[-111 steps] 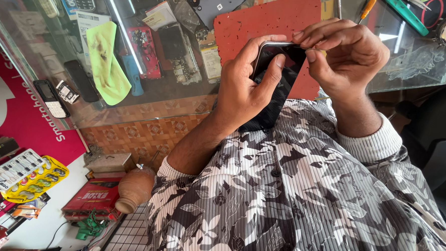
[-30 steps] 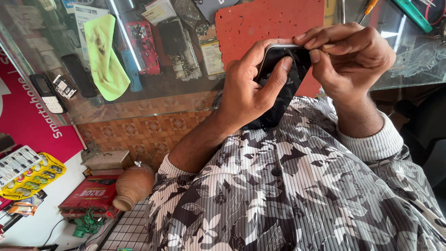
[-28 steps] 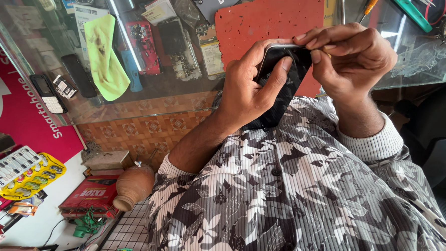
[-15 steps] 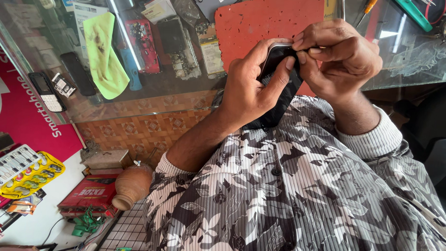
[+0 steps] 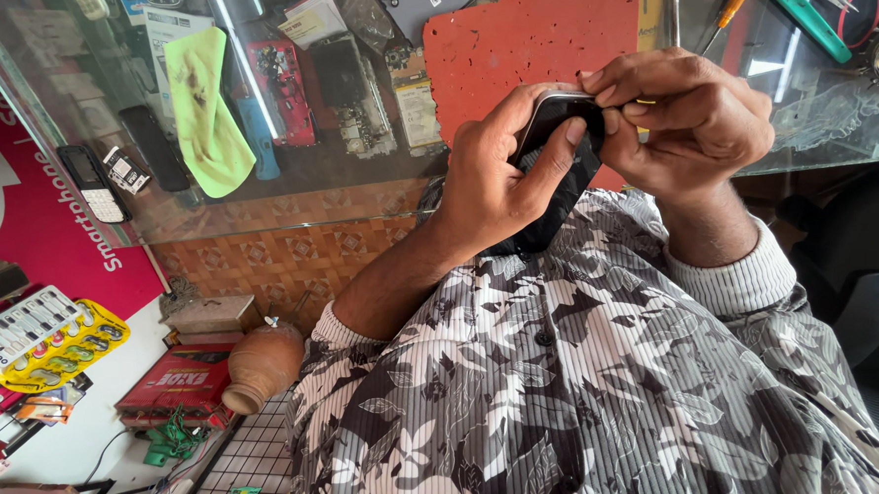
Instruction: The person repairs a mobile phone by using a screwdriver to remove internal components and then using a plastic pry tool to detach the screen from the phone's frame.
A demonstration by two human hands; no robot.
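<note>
You are gripping the phone (image 5: 556, 124) in your left hand (image 5: 492, 185) while your right hand (image 5: 687, 124), pinched closed, is working its top edge; keep it steady.

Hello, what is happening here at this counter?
A person in a leaf-patterned shirt holds a small black phone in both hands over a glass counter. The left hand grips it from the side and below, while the right hand pinches at its upper edge; a thin yellow sliver shows between those fingers, too small to identify. A red mat lies on the glass beyond the hands. A green cloth and more phones lie under the glass.
</note>
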